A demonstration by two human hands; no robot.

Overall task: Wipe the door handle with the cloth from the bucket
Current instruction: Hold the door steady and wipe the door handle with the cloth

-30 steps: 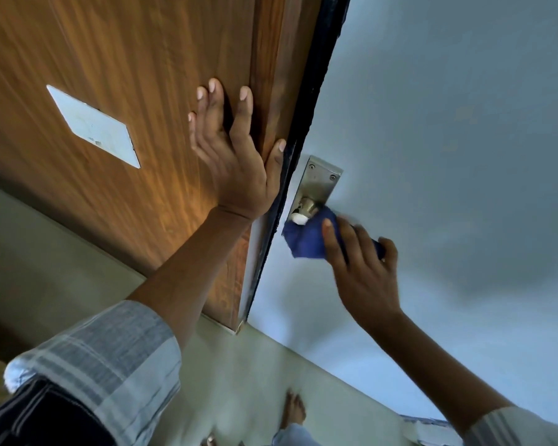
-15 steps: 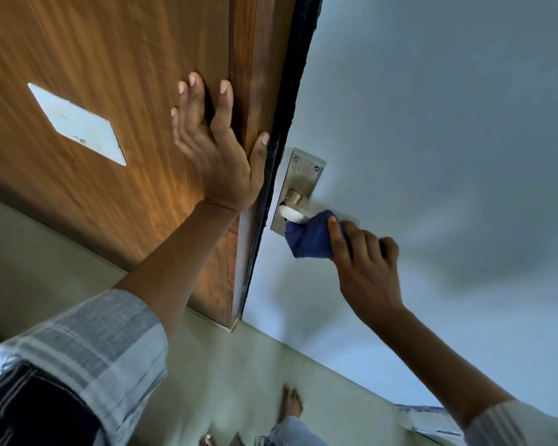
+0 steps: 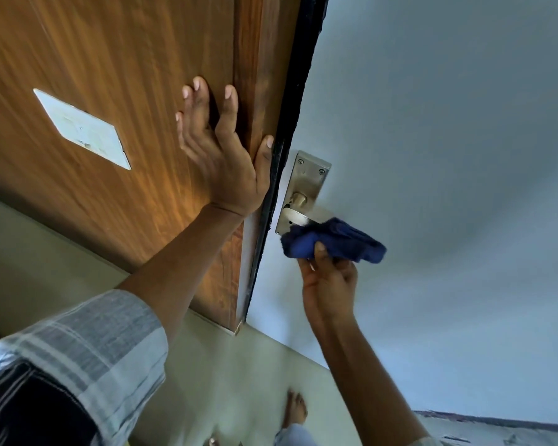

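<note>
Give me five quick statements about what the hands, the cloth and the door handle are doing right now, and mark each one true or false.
1. The right hand holds a blue cloth. True.
2. The cloth is bunched over the door handle. True.
3. The left hand grips the handle. False: it lies flat and open on the wooden panel beside the door's black edge.
4. The metal backplate is fully covered by the cloth. False: its upper part with two screws shows.
5. A white rectangular plate sits on the wooden panel. True.
</note>
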